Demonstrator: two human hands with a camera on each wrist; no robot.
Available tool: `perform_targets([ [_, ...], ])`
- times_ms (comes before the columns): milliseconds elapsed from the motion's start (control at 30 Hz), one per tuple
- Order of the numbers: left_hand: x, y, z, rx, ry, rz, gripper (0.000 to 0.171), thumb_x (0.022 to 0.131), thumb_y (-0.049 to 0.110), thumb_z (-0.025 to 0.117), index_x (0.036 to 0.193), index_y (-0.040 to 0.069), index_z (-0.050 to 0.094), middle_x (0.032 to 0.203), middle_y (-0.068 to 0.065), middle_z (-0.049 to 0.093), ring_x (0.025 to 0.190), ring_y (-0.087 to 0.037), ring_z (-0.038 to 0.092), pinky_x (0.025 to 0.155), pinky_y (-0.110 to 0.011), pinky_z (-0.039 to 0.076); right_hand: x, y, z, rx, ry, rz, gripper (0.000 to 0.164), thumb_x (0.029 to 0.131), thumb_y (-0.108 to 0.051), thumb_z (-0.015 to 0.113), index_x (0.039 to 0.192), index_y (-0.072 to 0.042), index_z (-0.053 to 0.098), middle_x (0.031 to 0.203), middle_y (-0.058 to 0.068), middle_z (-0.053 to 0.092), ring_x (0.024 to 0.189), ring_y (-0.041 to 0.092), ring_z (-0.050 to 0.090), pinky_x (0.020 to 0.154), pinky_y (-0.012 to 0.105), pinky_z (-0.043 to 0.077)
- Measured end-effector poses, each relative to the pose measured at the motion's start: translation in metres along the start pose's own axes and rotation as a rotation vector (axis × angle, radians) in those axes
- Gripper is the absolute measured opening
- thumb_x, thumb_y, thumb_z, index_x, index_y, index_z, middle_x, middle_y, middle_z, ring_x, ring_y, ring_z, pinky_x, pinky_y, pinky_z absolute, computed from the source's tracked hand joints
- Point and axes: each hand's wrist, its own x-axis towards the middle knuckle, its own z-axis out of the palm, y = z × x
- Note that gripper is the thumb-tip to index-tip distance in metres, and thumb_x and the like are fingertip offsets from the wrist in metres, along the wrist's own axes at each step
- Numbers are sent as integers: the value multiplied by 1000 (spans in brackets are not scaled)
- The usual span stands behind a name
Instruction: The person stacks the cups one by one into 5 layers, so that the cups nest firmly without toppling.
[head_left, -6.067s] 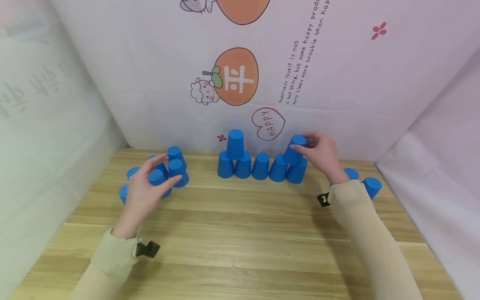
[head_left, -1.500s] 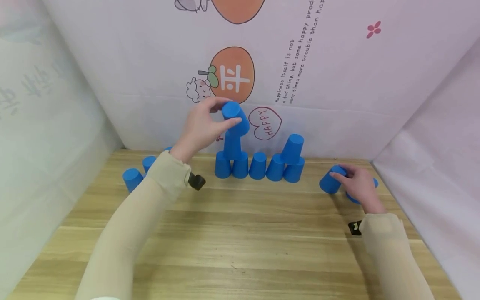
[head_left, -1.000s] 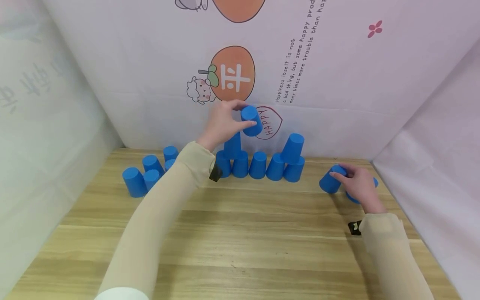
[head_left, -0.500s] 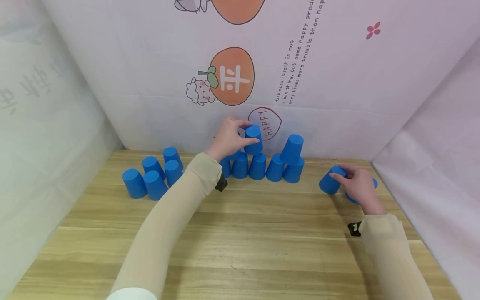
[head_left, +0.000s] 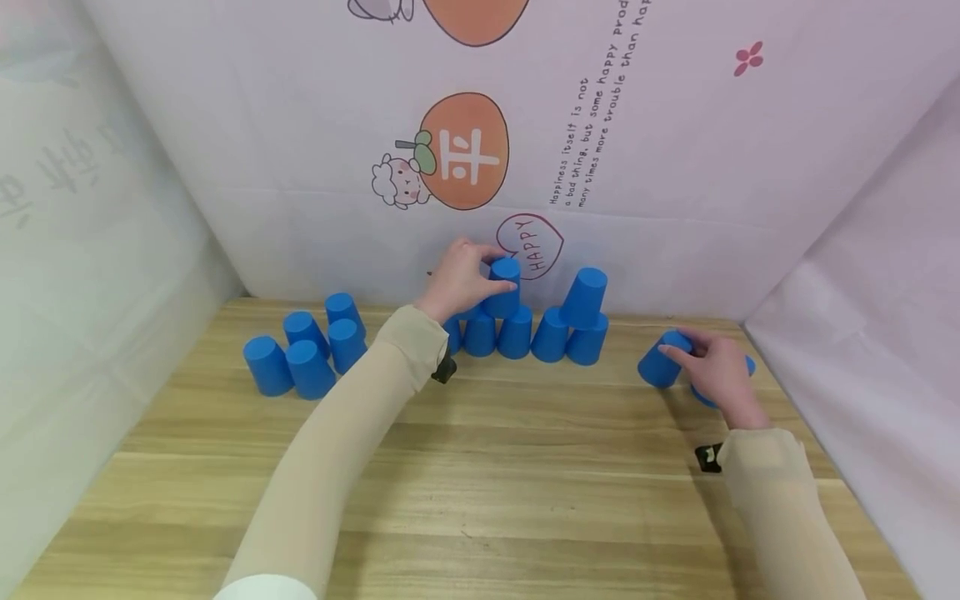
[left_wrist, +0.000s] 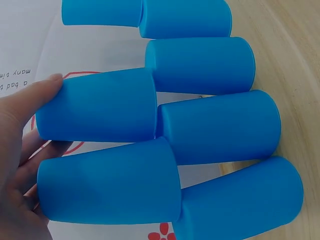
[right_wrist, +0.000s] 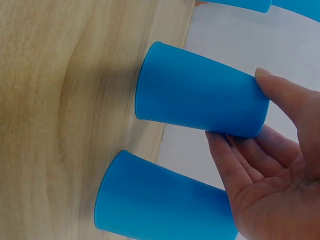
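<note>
My left hand point(head_left: 461, 279) holds a blue cup point(head_left: 504, 292), upside down, by its upper end between thumb and fingers. In the left wrist view this cup point(left_wrist: 100, 107) meets the bottom-row cups point(left_wrist: 220, 127) at its rim, beside another second-tier cup point(left_wrist: 110, 185). That neighbour is mostly behind my hand in the head view. Another upside-down cup point(head_left: 585, 297) stands on the row's right end. Over at the right, my right hand point(head_left: 716, 371) pinches the narrow end of a cup point(right_wrist: 200, 92), its rim close to the wooden table point(right_wrist: 50, 120).
Several upside-down blue cups point(head_left: 310, 369) stand grouped at the table's left. One more cup point(right_wrist: 160, 200) is beside my right hand, partly covered by it in the head view. A printed white cloth point(head_left: 660, 150) hangs right behind the row, with white cloth at both sides.
My left hand carried its cup rightward from above the left second-tier cup and lowered it onto the row. Earlier, my right hand left the right second-tier cup and took hold of one farther right.
</note>
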Motion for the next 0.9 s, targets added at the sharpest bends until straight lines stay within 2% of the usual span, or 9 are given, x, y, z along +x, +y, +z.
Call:
perform_targets([
  [167,1,-1,1,34,-11,-9,59,89,41,81,137,10,66,123,-3,67,114,-22,47,93,-35,45,0,0,0,3,2,2,71,102,-46,61,146,8,48,136,38,53,121,51,54,95,63,48],
  [333,0,-1,1,26,1,-28,64,88,42,81,140,9,63,130,-5,65,119,-22,47,99,-38,46,1,-2,0,11,-8,1,72,101,-46,61,146,8,48,137,37,52,123,51,53,96,63,47],
  [433,-4,0,-1,11,25,-15,66,88,42,81,141,7,61,136,-7,62,125,-24,47,104,-40,44,2,-2,0,8,-14,2,72,101,-46,61,146,8,47,138,37,51,123,51,52,97,63,47],
  [533,-10,1,-6,-30,78,14,67,88,40,81,142,7,60,140,-7,60,131,-25,47,108,-41,43,2,-2,0,10,-20,7,73,101,-47,61,147,8,47,139,37,51,124,51,52,98,63,46],
  [667,-27,4,-17,-117,181,52,66,87,36,83,142,8,60,140,-7,61,131,-24,49,109,-39,42,1,-1,-1,7,-16,15,73,101,-47,62,146,8,47,139,37,50,124,52,51,98,63,46],
  [800,-53,4,-30,-176,272,71,65,86,34,85,141,8,60,139,-8,61,129,-23,53,107,-40,44,1,0,-2,12,-9,17,73,100,-46,63,146,8,48,138,37,51,124,52,52,98,63,47],
  [900,-77,0,-40,-145,314,10,68,85,38,85,142,11,60,141,-6,60,129,-23,53,106,-43,46,1,0,-2,17,-4,13,73,100,-46,63,146,8,48,137,38,51,123,52,53,97,63,47],
])
